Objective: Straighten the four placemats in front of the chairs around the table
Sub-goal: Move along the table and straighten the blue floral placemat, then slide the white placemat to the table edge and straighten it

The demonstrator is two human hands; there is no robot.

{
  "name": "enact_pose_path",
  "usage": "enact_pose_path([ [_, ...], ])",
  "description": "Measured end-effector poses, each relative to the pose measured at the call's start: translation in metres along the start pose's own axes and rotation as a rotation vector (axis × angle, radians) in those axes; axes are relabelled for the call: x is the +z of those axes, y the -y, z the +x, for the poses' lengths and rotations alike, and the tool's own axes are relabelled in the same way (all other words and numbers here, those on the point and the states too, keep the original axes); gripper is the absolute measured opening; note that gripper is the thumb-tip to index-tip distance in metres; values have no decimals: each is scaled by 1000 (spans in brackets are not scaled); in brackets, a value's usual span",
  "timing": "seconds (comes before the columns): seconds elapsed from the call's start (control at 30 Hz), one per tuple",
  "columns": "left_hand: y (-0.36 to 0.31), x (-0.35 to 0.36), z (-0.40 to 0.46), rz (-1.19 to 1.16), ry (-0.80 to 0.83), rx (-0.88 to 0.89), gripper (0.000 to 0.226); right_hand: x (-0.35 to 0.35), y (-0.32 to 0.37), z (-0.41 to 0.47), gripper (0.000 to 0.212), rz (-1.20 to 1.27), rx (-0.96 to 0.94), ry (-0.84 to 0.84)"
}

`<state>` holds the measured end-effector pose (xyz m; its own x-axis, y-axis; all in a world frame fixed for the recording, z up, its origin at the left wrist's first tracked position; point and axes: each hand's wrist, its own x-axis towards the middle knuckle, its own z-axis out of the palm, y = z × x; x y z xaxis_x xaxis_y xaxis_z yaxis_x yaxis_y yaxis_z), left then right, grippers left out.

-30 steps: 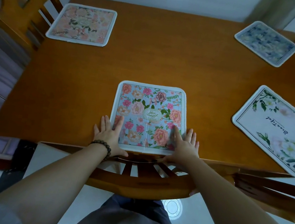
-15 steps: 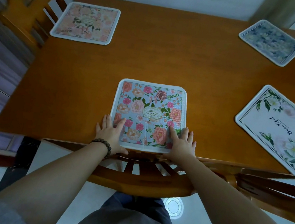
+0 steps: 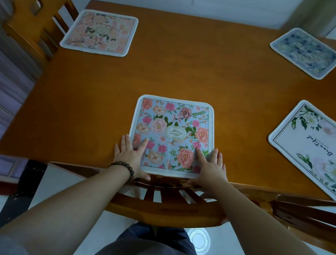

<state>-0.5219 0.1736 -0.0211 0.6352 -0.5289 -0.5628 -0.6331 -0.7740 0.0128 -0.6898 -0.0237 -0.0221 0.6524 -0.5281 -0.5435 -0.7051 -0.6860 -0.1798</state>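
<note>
A person leans over a wooden chair back point(image 3: 159, 210), left hand point(image 3: 128, 156) and right hand point(image 3: 210, 170) flat with straight fingers, pressing the near corners of a blue floral placemat point(image 3: 173, 128) lying square to the bench point(image 3: 189, 77) edge. To the right, a white placemat point(image 3: 317, 152) lies askew. Farther off sit a pink placemat point(image 3: 100, 32) at left and a blue-patterned placemat point(image 3: 306, 52), angled, at right.
</note>
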Motion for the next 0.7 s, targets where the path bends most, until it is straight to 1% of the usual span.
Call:
enact_pose_path([
  [0.07, -1, -7, -3, 18, 4, 29, 130, -7, -1, 0, 118, 87, 14, 22],
  [0.13, -5, -16, -6, 6, -20, 78, 123, -16, -3, -1, 112, 134, 51, -2],
  [0.3, -32, -34, -9, -67, -162, 140, 102, -28, -12, -7, 96, 184, 102, -151],
  [0.37, -49, -40, -7, -85, -185, 176, 95, -33, -19, -11, 91, 217, 126, -214],
  [0.47, -78, -49, -5, -82, -209, 243, 87, -42, -35, -20, 82, 225, 211, -311],
  [0.7, -150, -75, -8, -81, -246, 420, 84, -74, -101, -68, 74, 238, 384, -439],
])
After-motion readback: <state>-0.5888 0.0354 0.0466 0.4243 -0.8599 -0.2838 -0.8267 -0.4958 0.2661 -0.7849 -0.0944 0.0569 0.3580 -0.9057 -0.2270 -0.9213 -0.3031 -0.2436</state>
